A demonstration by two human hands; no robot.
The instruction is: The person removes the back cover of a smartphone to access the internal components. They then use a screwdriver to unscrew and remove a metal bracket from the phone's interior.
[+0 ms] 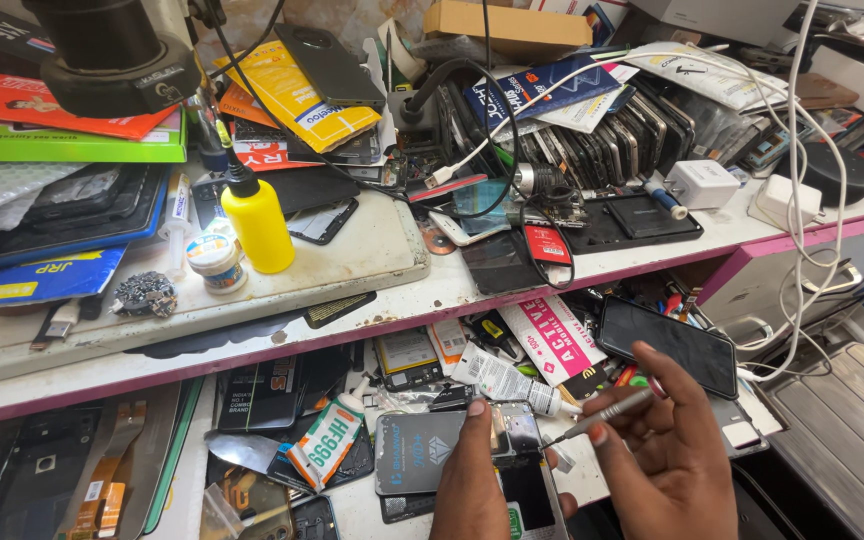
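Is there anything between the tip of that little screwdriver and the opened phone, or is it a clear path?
Nothing visible blocks it. The right hand holds the screwdriver with its tip right at the edge of the opened phone, which the left hand steadies. The white tube lies just behind, not in between.

There is one view, from a camera on the person's head. It looks steeply down and forward over the cluttered white table (432, 290), close to it. A yellow plastic squeeze bottle (258, 222) stands left of centre, and both hands sit below it at the bottom edge.
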